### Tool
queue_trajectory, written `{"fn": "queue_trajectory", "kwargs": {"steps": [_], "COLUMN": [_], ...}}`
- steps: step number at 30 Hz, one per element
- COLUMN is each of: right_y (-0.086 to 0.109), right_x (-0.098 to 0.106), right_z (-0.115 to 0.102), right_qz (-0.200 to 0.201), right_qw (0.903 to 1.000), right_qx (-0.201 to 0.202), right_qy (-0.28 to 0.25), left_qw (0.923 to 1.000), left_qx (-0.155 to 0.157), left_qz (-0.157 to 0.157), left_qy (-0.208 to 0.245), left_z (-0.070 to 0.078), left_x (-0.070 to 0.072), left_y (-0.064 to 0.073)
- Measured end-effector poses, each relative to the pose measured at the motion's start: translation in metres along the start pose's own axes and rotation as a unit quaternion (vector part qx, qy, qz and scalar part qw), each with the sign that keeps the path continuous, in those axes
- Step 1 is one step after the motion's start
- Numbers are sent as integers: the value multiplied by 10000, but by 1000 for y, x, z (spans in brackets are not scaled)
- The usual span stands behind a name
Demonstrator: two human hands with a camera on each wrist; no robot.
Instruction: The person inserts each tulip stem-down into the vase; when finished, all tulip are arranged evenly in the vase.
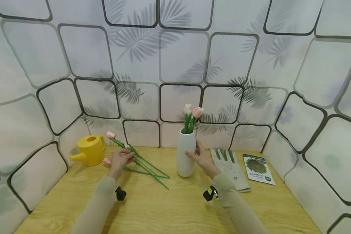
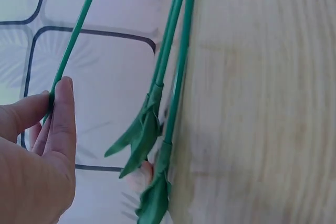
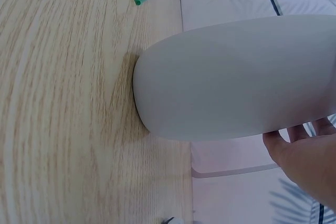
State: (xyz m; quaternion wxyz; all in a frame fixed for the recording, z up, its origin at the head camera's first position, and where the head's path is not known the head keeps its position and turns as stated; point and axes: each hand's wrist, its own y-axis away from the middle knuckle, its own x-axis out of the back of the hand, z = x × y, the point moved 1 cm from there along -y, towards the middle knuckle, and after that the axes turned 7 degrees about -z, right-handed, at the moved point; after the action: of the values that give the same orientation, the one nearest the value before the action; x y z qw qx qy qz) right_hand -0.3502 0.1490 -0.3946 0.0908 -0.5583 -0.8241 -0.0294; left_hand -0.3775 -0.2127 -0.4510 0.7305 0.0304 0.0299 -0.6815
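My left hand (image 1: pixel 120 161) pinches the green stem (image 2: pixel 79 27) of one artificial tulip between thumb and fingers. In the left wrist view that stem stands apart from several other tulip stems (image 2: pixel 181 51) with green leaves. Pink-and-white tulip heads (image 1: pixel 111 135) show around the hand in the head view, their stems crossing toward the middle of the table. A tall white vase (image 1: pixel 185 159) stands upright, holding pink tulips (image 1: pixel 197 112). My right hand (image 1: pixel 203 160) grips its right side, thumb toward the front; in the right wrist view the fingertips (image 3: pixel 275 142) touch the vase wall.
A yellow watering can (image 1: pixel 91 151) stands at the back left, spout pointing left. Right of the vase lies a pale glove (image 1: pixel 232 172) with green marks, and beside it a seed packet (image 1: pixel 257 168). A patterned backdrop (image 1: pixel 181 65) rises behind the wooden table (image 1: pixel 163 211).
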Motion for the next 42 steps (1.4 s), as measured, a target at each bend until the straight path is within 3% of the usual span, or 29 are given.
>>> {"fn": "queue_trajectory", "kwargs": {"steps": [8, 17, 24, 42], "right_y": [-1, 0, 0, 0], "right_x": [-4, -3, -1, -1], "right_z": [-1, -2, -3, 0], "right_qz": [-53, -43, -3, 74], "right_qw": [10000, 10000, 10000, 10000], "right_qx": [-8, -17, -43, -29], "right_qy": [26, 17, -1, -52], "left_qw": [9994, 9978, 9962, 9867], "left_qx": [-328, -650, -803, -1507], "left_qz": [-123, -90, -347, -591], "left_qy": [-4, -25, -1, -143], "left_z": [13, 25, 35, 68], "left_x": [-8, -20, -29, -64], "left_y": [7, 5, 4, 5]}}
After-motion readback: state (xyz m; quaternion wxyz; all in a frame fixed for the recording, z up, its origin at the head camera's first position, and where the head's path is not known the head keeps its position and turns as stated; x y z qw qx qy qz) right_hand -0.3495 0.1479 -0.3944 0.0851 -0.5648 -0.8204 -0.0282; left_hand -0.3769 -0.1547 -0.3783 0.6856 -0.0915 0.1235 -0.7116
